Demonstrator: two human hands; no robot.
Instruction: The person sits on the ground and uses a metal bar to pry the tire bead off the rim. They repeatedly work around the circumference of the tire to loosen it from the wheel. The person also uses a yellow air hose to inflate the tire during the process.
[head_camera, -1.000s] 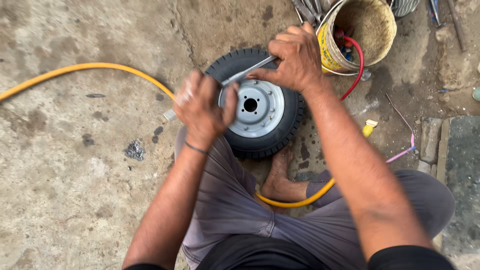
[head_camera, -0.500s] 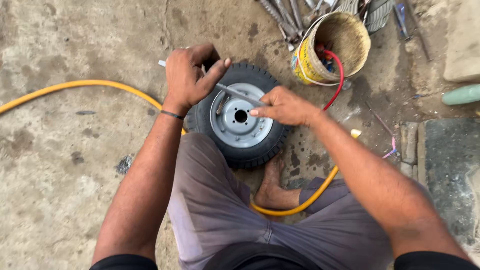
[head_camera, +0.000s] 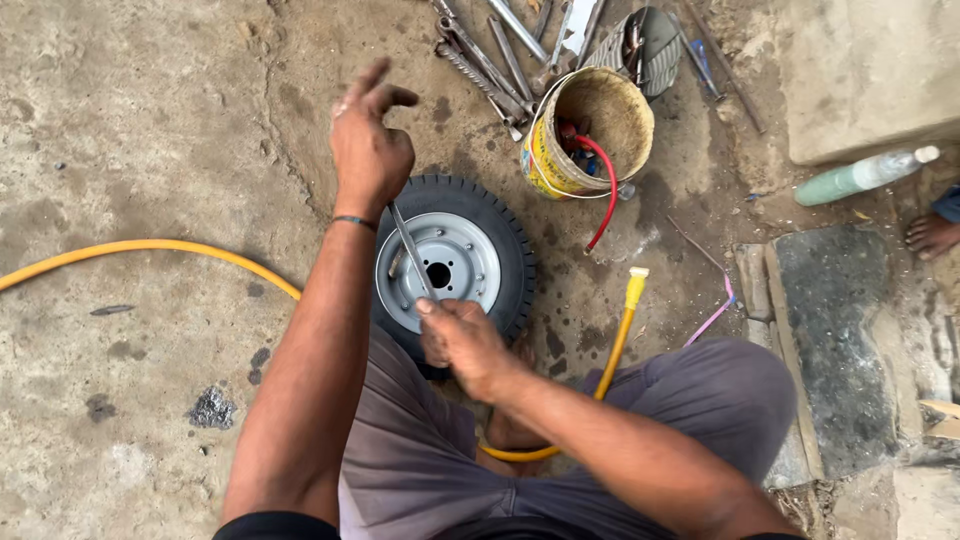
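A small black tyre on a grey metal wheel (head_camera: 455, 262) is seen lying flat on the concrete ground (head_camera: 130, 130), just in front of the person's knees. A thin metal bar (head_camera: 410, 250) is held in the right hand (head_camera: 462, 342), with the fingers closed around its near end. The bar lies across the grey wheel. The left hand (head_camera: 370, 150) is raised above the tyre, with the fingers loosely spread and nothing in them. A yellow hose (head_camera: 150, 250) is laid on the ground and passes under the legs. A yellow bucket (head_camera: 590, 130) is stood just beyond the tyre, with metal tools (head_camera: 490, 60) beside it.
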